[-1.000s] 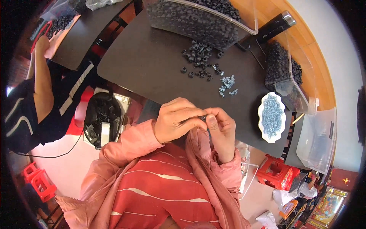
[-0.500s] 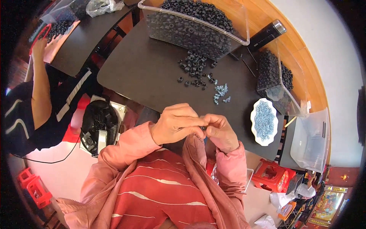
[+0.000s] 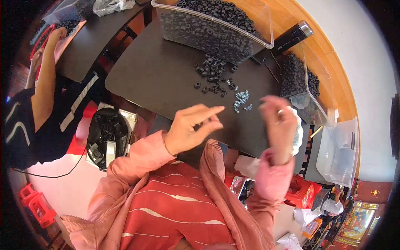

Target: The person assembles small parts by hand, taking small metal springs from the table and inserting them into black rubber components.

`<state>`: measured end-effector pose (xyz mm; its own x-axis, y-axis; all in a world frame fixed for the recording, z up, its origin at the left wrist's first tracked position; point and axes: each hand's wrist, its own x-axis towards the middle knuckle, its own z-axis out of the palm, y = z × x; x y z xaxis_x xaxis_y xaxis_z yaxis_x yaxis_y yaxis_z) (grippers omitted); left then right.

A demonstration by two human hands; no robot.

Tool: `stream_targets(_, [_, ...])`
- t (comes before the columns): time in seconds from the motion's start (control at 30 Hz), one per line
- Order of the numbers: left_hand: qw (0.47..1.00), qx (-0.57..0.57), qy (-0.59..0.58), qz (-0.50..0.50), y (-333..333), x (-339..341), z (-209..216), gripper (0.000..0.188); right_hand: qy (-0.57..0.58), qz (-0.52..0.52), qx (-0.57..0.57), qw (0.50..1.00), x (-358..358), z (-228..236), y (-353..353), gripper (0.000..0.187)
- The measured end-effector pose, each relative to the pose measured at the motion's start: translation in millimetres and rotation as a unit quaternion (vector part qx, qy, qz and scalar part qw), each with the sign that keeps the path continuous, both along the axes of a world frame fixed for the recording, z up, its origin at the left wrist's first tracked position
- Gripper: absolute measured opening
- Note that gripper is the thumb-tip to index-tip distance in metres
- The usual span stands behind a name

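Note:
My left hand [image 3: 196, 127] is held in front of the table's near edge, thumb and fingers apart, with nothing visible between them. Blurred by motion, my right hand [image 3: 280, 125] is over the table beside a white scalloped dish [image 3: 298, 146], covering part of it; its fingers are too smeared to read. Small bluish metal coil springs [image 3: 241, 99] lie loose on the table beyond my hands. Just past them is a loose pile of small round black hollow parts [image 3: 211, 68].
A clear bin [image 3: 212, 31] full of the black parts stands at the back of the dark table [image 3: 141, 71], another bin [image 3: 298, 79] at right. A black flask [image 3: 293, 37] lies between them. At far left a co-worker's arm [image 3: 46, 79] reaches over another table. Red stools [image 3: 300, 191] stand right.
My hands have parted. The right one has swung right toward the white dish, and the small dark piece between my fingertips is out of sight. The co-worker's hands have shifted too.

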<state>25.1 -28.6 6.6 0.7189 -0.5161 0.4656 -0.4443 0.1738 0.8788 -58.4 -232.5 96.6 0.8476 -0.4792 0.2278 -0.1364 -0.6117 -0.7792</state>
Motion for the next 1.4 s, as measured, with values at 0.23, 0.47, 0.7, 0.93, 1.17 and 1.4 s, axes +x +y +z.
stream_targets(0.23, [0.995,0.004,0.089,0.054,-2.1,13.8,-13.6,0.009,0.002,-0.244,-0.437,0.866,25.2,50.0,-140.7,0.023])
stream_targets(0.47, [0.998,0.037,0.048,0.026,0.4,12.8,-9.2,0.005,-0.022,0.074,-0.286,0.955,64.8,-30.6,-31.6,0.015])
stream_targets(0.7, [0.997,0.032,0.062,0.024,-2.8,14.9,-7.2,0.005,0.042,0.096,-0.32,0.942,73.4,-65.8,-15.5,0.019])
stream_targets(0.93, [0.989,0.022,0.147,0.004,-7.6,21.1,-10.7,0.015,-0.02,0.136,-0.192,0.972,59.7,-52.0,0.3,0.02])
stream_targets(1.17, [0.943,-0.048,0.309,-0.109,-12.2,28.1,-10.7,0.027,-0.05,0.181,-0.058,0.98,38.3,-55.7,42.4,0.024])
stream_targets(1.4, [0.936,-0.062,0.326,-0.115,-9.8,31.6,-12.2,0.023,-0.071,0.205,-0.093,0.972,41.4,-53.3,37.6,0.027])
